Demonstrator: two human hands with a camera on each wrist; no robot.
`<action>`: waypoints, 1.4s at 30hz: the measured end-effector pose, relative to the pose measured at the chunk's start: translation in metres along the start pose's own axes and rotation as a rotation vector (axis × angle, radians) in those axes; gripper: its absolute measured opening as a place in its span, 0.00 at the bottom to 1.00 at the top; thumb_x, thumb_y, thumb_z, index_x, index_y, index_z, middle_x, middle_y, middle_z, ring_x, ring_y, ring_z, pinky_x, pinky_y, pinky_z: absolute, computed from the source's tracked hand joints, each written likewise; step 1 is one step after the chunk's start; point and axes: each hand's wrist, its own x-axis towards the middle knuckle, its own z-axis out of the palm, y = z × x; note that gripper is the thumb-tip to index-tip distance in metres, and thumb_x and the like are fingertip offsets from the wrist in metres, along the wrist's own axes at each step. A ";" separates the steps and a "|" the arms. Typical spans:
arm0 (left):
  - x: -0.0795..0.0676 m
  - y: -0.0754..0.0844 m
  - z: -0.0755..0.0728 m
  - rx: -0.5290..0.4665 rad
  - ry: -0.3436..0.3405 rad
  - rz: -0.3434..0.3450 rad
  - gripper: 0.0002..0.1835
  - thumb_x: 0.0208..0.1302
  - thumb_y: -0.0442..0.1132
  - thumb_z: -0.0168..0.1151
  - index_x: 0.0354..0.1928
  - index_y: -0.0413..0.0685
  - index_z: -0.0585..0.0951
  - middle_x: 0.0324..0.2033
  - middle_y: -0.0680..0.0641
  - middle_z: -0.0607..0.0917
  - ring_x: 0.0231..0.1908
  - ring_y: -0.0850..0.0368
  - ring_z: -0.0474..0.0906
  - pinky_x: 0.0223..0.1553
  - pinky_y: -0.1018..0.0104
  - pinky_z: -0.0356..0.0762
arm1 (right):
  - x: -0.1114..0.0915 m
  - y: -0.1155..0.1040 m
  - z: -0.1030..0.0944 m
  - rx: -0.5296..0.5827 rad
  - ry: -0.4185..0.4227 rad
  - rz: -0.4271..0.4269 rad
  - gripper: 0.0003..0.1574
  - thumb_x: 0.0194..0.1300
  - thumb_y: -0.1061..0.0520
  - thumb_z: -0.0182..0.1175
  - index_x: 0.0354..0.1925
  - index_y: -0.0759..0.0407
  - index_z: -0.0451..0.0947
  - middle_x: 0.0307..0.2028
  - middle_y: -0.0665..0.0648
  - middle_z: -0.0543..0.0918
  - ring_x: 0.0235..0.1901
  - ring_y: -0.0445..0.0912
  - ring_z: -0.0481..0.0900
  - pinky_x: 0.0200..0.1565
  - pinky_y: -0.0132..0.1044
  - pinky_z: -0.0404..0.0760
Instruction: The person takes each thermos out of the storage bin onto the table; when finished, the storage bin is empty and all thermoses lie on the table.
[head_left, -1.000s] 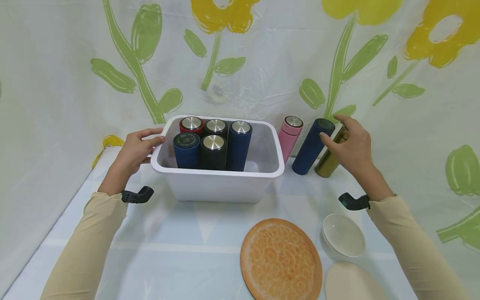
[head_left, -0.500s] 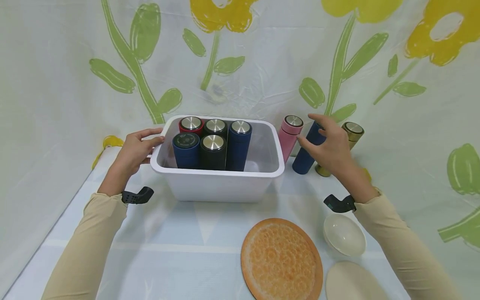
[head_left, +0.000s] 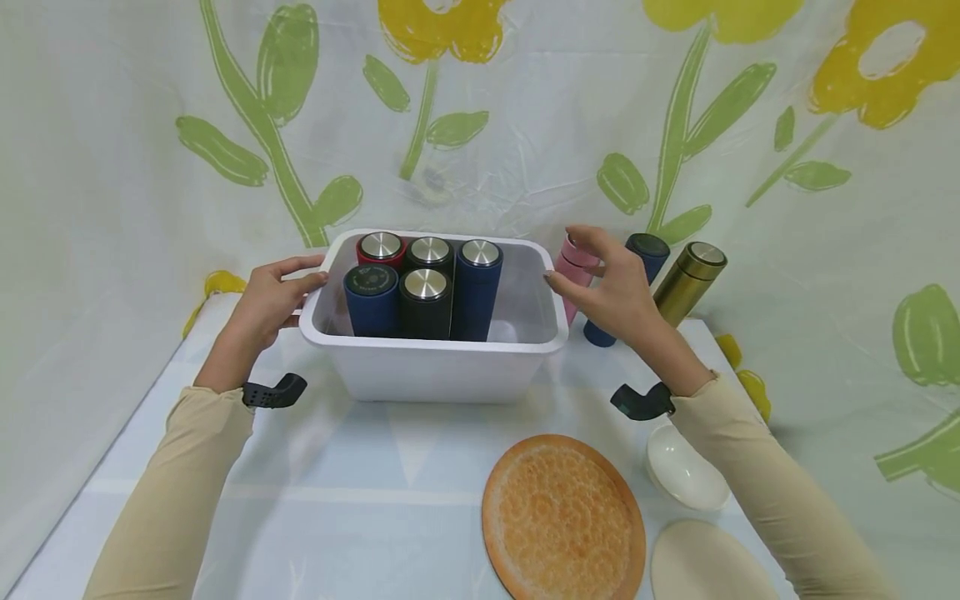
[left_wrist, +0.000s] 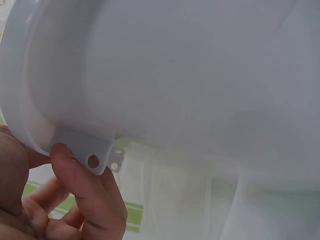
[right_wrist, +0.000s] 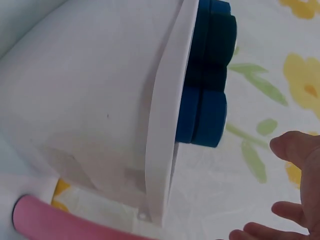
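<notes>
A white plastic bin (head_left: 435, 375) holds several thermos bottles: blue (head_left: 480, 292), black (head_left: 426, 310), and red among them. At the bin's left end my left hand (head_left: 268, 304) grips the rim, thumb on top and fingers beneath; in the left wrist view they pinch a tab with a hole (left_wrist: 82, 147). My right hand (head_left: 611, 287) reaches over the right end, thumb and index finger spread, with nothing held. It overlaps a pink thermos (head_left: 573, 265) in the head view. Partly behind that hand stands another blue thermos (head_left: 649, 247), and right of it a gold thermos (head_left: 690, 283).
In front of the bin lies a round brown disc (head_left: 562, 517) that looks like flatbread. To its right are a white bowl (head_left: 678, 467) and a cream oval plate (head_left: 708, 562). A floral sheet (head_left: 525, 125) hangs close behind the bin.
My right hand has moved left, from the gold and blue thermoses past them to the pink one. My left hand has stayed on the bin's rim.
</notes>
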 end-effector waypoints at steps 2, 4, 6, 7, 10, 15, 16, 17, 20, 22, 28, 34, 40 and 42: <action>0.000 0.000 0.000 -0.002 -0.001 -0.002 0.31 0.74 0.50 0.56 0.75 0.54 0.65 0.69 0.36 0.68 0.58 0.38 0.73 0.37 0.68 0.83 | 0.002 -0.003 0.005 0.007 -0.018 0.002 0.42 0.58 0.54 0.75 0.67 0.61 0.71 0.61 0.61 0.78 0.59 0.58 0.77 0.54 0.56 0.79; 0.000 0.000 0.000 -0.004 0.000 0.000 0.31 0.74 0.51 0.56 0.75 0.54 0.65 0.69 0.35 0.68 0.58 0.38 0.73 0.37 0.68 0.83 | 0.004 -0.004 0.011 0.020 -0.036 0.003 0.42 0.58 0.54 0.75 0.67 0.61 0.71 0.61 0.61 0.78 0.59 0.57 0.77 0.55 0.55 0.79; -0.001 -0.001 0.001 -0.009 0.004 0.006 0.31 0.74 0.51 0.56 0.75 0.53 0.65 0.69 0.35 0.68 0.58 0.37 0.73 0.37 0.68 0.83 | 0.006 -0.005 0.016 0.045 -0.050 0.007 0.42 0.57 0.54 0.75 0.67 0.61 0.71 0.61 0.62 0.78 0.58 0.57 0.78 0.54 0.54 0.79; -0.001 -0.001 0.001 -0.010 0.004 0.007 0.31 0.74 0.51 0.56 0.75 0.53 0.65 0.69 0.35 0.68 0.58 0.37 0.73 0.37 0.67 0.83 | 0.006 -0.005 0.019 0.058 -0.060 0.005 0.42 0.57 0.54 0.75 0.67 0.61 0.71 0.60 0.62 0.79 0.57 0.58 0.79 0.54 0.53 0.80; -0.003 -0.004 0.003 -0.012 0.002 0.010 0.31 0.75 0.50 0.56 0.75 0.52 0.65 0.68 0.34 0.68 0.58 0.37 0.73 0.36 0.67 0.83 | 0.006 -0.004 0.030 0.064 -0.105 0.009 0.42 0.58 0.53 0.75 0.67 0.60 0.70 0.59 0.61 0.79 0.57 0.56 0.79 0.53 0.52 0.81; -0.004 -0.009 0.005 0.001 -0.011 0.011 0.31 0.75 0.50 0.57 0.75 0.52 0.65 0.68 0.34 0.69 0.57 0.36 0.74 0.37 0.66 0.83 | 0.007 -0.003 0.048 0.048 -0.158 0.035 0.43 0.59 0.52 0.74 0.68 0.61 0.69 0.62 0.60 0.76 0.61 0.54 0.74 0.55 0.51 0.80; -0.003 -0.009 0.005 0.004 -0.011 0.014 0.31 0.74 0.50 0.57 0.75 0.52 0.65 0.68 0.34 0.69 0.57 0.35 0.74 0.37 0.66 0.83 | 0.008 -0.003 0.051 0.050 -0.163 0.041 0.44 0.59 0.52 0.74 0.68 0.61 0.68 0.63 0.60 0.76 0.62 0.54 0.74 0.55 0.52 0.79; -0.002 -0.009 0.005 0.003 -0.010 0.014 0.31 0.74 0.50 0.57 0.75 0.52 0.65 0.68 0.34 0.69 0.58 0.35 0.74 0.37 0.66 0.83 | 0.010 -0.004 0.053 0.052 -0.166 0.043 0.44 0.59 0.52 0.74 0.68 0.62 0.68 0.63 0.61 0.75 0.62 0.54 0.74 0.55 0.51 0.79; -0.001 -0.010 0.004 -0.005 -0.010 0.018 0.32 0.74 0.51 0.57 0.75 0.52 0.65 0.68 0.34 0.69 0.58 0.35 0.74 0.37 0.66 0.83 | 0.016 -0.007 0.058 0.052 -0.178 0.038 0.45 0.59 0.50 0.74 0.69 0.62 0.67 0.64 0.62 0.74 0.62 0.56 0.73 0.56 0.50 0.79; -0.001 -0.010 0.003 -0.011 -0.010 0.017 0.31 0.74 0.51 0.57 0.75 0.52 0.65 0.68 0.34 0.69 0.58 0.36 0.73 0.37 0.66 0.83 | 0.019 -0.009 0.061 0.049 -0.185 0.035 0.46 0.59 0.50 0.74 0.69 0.62 0.67 0.65 0.63 0.74 0.63 0.56 0.73 0.56 0.49 0.79; -0.002 -0.006 0.001 -0.016 -0.006 0.023 0.31 0.74 0.50 0.57 0.75 0.51 0.65 0.68 0.34 0.69 0.57 0.37 0.73 0.37 0.66 0.84 | 0.029 -0.016 0.069 0.016 -0.217 0.061 0.49 0.59 0.46 0.73 0.71 0.60 0.65 0.67 0.61 0.72 0.63 0.56 0.72 0.59 0.49 0.76; -0.003 -0.004 0.000 -0.009 -0.001 0.019 0.31 0.75 0.50 0.56 0.75 0.51 0.65 0.69 0.34 0.68 0.59 0.35 0.73 0.37 0.67 0.83 | 0.037 -0.020 0.080 -0.070 -0.236 0.070 0.51 0.59 0.44 0.72 0.73 0.59 0.63 0.67 0.60 0.73 0.62 0.55 0.74 0.63 0.51 0.72; -0.003 -0.002 0.000 -0.003 0.002 0.021 0.31 0.74 0.51 0.57 0.75 0.52 0.65 0.70 0.35 0.67 0.59 0.35 0.72 0.36 0.67 0.83 | 0.044 -0.022 0.088 -0.114 -0.243 0.070 0.53 0.59 0.44 0.72 0.73 0.62 0.61 0.68 0.61 0.71 0.65 0.54 0.70 0.67 0.46 0.66; -0.003 -0.001 -0.001 -0.005 0.001 0.023 0.31 0.74 0.51 0.57 0.75 0.52 0.65 0.70 0.35 0.66 0.60 0.35 0.72 0.37 0.67 0.83 | 0.046 -0.023 0.090 -0.132 -0.250 0.076 0.53 0.59 0.44 0.72 0.74 0.62 0.60 0.68 0.61 0.71 0.66 0.54 0.69 0.67 0.46 0.65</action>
